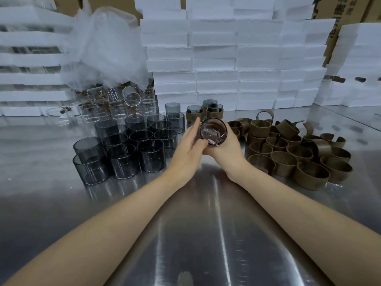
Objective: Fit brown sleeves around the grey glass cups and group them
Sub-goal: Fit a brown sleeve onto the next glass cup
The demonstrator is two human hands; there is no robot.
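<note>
- Polished steel tabletop is stretching from the near edge out to the middle, where the work is happening.
- Left hand and right hand are meeting there, the fingers of both curling round one grey glass cup held above the surface.
- That cup is tipping its open mouth back at the person, its long axis running from the palms toward the viewer; any sleeve on it is hiding behind the palms.
- Bare grey cups are standing left of the left hand; loose brown sleeves are lying right of the right hand, the nearer one.
- Sleeved cups are waiting just beyond the fingertips, probably where the held cup is heading.
- White foam boxes are towering behind.
</note>
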